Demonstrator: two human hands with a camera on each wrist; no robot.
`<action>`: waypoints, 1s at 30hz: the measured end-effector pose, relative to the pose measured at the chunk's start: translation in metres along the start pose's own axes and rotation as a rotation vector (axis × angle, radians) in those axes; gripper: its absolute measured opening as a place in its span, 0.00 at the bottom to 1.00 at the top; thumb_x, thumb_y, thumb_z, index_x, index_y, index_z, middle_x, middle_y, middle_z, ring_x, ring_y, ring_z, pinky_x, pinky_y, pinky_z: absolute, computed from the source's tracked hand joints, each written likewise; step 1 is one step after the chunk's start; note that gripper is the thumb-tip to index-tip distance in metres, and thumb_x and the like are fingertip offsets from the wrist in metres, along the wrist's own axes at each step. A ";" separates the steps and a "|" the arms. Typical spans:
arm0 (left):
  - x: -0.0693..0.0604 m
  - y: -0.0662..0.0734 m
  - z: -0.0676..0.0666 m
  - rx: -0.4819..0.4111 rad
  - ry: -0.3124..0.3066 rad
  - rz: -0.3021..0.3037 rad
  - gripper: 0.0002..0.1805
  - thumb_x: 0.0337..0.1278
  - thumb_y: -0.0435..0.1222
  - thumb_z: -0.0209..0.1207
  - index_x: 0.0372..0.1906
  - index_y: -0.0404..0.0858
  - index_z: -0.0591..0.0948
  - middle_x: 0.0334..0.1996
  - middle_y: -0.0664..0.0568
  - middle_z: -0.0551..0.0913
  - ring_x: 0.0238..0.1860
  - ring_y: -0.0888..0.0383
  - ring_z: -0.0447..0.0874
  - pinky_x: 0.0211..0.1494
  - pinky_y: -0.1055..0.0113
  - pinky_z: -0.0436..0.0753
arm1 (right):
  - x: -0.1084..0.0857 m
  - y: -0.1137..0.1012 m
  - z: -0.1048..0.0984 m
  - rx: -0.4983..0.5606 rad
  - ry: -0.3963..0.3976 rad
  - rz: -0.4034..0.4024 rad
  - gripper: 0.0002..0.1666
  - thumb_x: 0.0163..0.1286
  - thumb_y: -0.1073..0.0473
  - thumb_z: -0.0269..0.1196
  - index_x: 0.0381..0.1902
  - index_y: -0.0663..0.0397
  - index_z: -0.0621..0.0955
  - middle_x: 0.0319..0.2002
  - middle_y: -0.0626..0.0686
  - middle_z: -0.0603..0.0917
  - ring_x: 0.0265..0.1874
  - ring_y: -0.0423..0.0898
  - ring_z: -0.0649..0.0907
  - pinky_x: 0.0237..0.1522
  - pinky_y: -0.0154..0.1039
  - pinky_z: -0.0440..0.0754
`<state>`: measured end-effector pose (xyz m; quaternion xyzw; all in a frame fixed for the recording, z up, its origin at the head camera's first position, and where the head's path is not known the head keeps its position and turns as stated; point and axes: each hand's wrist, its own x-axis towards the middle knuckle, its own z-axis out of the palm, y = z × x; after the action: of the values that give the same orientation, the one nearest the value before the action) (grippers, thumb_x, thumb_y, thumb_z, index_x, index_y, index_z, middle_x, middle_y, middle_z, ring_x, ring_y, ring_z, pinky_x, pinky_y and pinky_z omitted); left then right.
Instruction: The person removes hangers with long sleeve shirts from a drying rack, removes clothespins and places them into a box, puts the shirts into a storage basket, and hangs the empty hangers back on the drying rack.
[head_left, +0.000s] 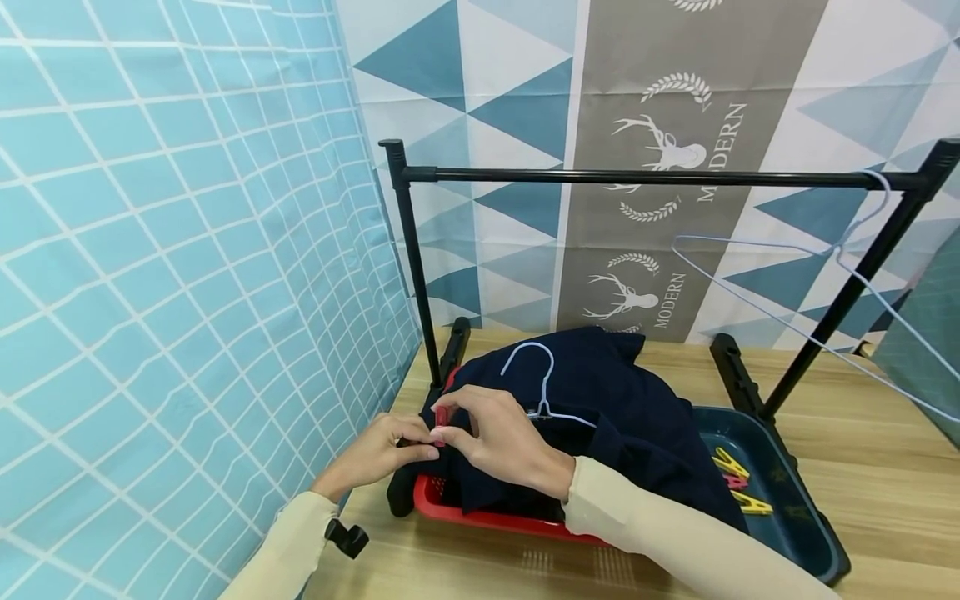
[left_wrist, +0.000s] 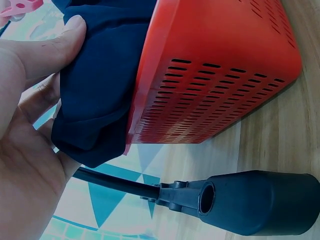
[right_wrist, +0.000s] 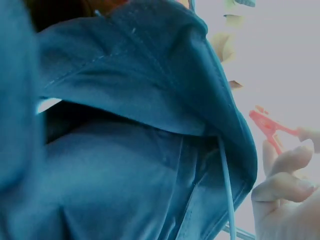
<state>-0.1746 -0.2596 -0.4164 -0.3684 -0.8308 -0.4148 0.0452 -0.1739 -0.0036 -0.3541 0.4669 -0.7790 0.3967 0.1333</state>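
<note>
My left hand (head_left: 375,450) pinches the edge of a navy garment (head_left: 592,375), its thumb on one side of the cloth and fingers on the other in the left wrist view. Close beside it, my right hand (head_left: 501,433) pinches a red clothespin (head_left: 441,423) by its handles. In the right wrist view the clothespin (right_wrist: 267,126) appears apart from the cloth, its nose pointing toward the garment. A pale blue wire hanger (head_left: 546,379) sits in the garment's neck opening, hook up. Beneath lies a red perforated basket (head_left: 487,518), with the garment draped over it.
A black rack (head_left: 637,177) spans behind the basket, with another wire hanger (head_left: 787,246) hung at its right end. To the right, a dark blue tray (head_left: 806,525) holds yellow clothespins (head_left: 750,503) and a pink one. A tiled blue sheet (head_left: 187,250) stands at left.
</note>
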 end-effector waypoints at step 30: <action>-0.001 0.007 0.001 0.018 0.018 -0.073 0.09 0.63 0.26 0.66 0.45 0.34 0.91 0.35 0.54 0.88 0.34 0.63 0.81 0.37 0.63 0.81 | -0.033 0.005 -0.035 0.004 -0.006 0.132 0.18 0.72 0.50 0.69 0.57 0.47 0.85 0.39 0.39 0.84 0.16 0.37 0.71 0.20 0.31 0.69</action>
<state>-0.1693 -0.2564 -0.4129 -0.3335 -0.8469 -0.4122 0.0408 -0.1668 0.0444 -0.3529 0.4159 -0.8077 0.4047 0.1039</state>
